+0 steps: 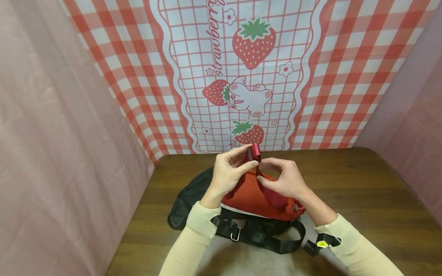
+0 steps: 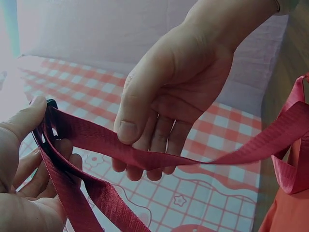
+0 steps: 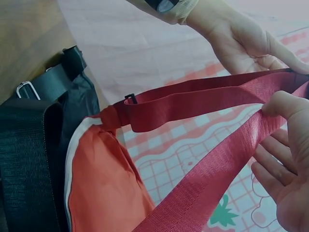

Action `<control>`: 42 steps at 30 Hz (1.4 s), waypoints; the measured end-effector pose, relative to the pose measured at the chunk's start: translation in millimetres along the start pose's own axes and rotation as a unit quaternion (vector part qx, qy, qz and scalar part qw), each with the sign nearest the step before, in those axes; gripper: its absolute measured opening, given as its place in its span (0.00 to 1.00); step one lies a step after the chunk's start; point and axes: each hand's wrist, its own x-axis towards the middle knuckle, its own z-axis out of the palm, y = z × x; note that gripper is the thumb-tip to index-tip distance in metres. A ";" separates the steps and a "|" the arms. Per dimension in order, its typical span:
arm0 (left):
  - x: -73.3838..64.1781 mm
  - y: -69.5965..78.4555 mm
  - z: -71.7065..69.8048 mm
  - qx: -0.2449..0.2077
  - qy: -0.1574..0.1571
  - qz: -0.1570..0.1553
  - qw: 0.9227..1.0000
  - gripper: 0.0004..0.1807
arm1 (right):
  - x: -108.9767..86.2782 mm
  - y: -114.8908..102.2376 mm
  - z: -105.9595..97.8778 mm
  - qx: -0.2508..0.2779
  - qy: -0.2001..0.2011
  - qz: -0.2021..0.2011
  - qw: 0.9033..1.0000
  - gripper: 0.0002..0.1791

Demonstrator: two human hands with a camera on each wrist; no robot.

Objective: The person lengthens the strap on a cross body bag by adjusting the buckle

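An orange-red bag (image 1: 246,195) with white piping lies on the table, its long red webbing strap (image 3: 193,181) lifted above it. Between thumb and fingers, my left hand (image 1: 226,172) pinches a black strap buckle (image 2: 49,118) with the red webbing threaded through it. Just to the right, my right hand (image 1: 284,178) pinches a length of the same strap between thumb and fingertips, a short way from the buckle. A second black fitting (image 3: 130,98) sits on the strap near the bag's end.
A black bag (image 1: 188,201) lies against the red one on the left. Its wide black strap (image 1: 283,246), with a silver metal ring (image 1: 235,234), loops toward the front of the wooden table (image 1: 373,199). A checked strawberry cloth (image 1: 221,50) hangs behind, and a pink curtain (image 1: 69,134) borders the left.
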 end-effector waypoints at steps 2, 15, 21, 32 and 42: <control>-0.1 0.4 0.0 0.000 -0.001 0.000 1.000 0.27 | -0.8 0.6 -0.2 0.003 -0.004 0.002 1.000 0.20; -0.5 2.1 -2.9 0.005 -0.001 0.015 1.000 0.26 | -6.2 9.6 -5.2 -0.010 -0.031 0.003 0.999 0.22; 0.0 -0.4 -1.6 -0.004 -0.003 0.006 1.000 0.27 | 3.2 9.1 -15.4 0.026 -0.039 -0.012 0.999 0.25; -1.4 -5.1 4.5 0.000 -0.020 0.015 1.000 0.26 | 31.5 -22.3 -32.3 0.149 -0.038 -0.023 0.988 0.21; -1.8 -6.4 2.6 0.012 -0.021 0.008 1.000 0.26 | 35.6 -26.9 -29.7 0.151 -0.048 -0.021 0.987 0.19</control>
